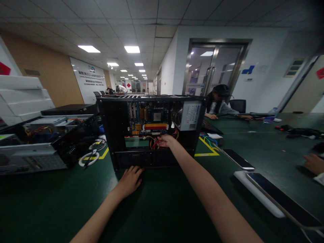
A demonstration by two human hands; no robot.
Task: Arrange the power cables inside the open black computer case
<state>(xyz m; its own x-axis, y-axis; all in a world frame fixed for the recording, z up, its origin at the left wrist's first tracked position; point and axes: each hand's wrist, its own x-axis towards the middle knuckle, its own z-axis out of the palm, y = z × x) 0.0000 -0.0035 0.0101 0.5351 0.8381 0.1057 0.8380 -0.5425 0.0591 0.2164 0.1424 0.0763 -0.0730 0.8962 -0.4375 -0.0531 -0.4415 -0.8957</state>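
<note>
An open black computer case (149,158) stands upright on the green table, its inside facing me. Inside are a motherboard (149,116) and, at upper right, a silver power supply (190,116). My right hand (165,141) reaches into the case, its fingers closed around a bundle of red, yellow and black cables (154,143). My left hand (130,180) lies on the table against the case's lower front edge, fingers spread, holding nothing.
Another opened computer (45,152) and coiled white cables (89,158) are at left. At right lie phones (239,158), a white box (255,192) and black cables (303,131). A person (222,104) sits behind; another person's hand (314,163) is at the right edge.
</note>
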